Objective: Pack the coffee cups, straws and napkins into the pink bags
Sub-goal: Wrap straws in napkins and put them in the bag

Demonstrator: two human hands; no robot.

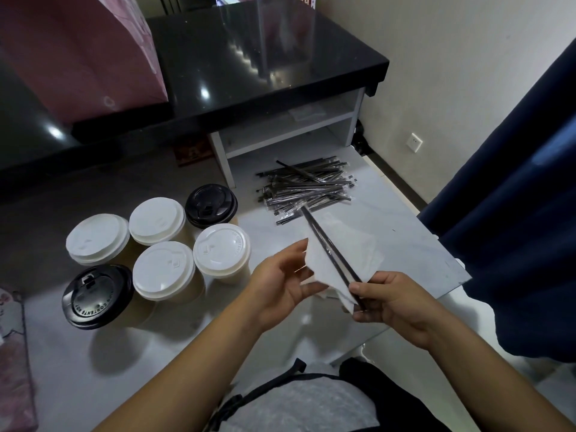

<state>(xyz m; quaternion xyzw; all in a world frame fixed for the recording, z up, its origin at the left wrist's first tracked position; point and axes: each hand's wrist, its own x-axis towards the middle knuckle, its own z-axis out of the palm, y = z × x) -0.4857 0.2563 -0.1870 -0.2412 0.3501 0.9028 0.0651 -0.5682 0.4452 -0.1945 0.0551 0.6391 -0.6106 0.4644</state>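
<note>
My right hand (389, 302) pinches black wrapped straws (327, 244) together with a white napkin (349, 260) near their lower end. My left hand (280, 283) holds the napkin's left edge, thumb under it and fingers behind. Several lidded coffee cups stand on the floor at left: white-lidded ones (162, 269) and two with black lids (96, 296) (211, 205). A pile of wrapped black straws (305, 188) lies on the floor beyond my hands. A pink bag (84, 54) stands on the black table at the upper left. Another pink bag (14, 369) shows at the left edge.
A black glossy table (265, 57) with a white shelf unit (280, 132) under it fills the back. A dark blue curtain (514, 229) hangs at the right. A wall socket (415, 142) is low on the wall. My lap is at the bottom.
</note>
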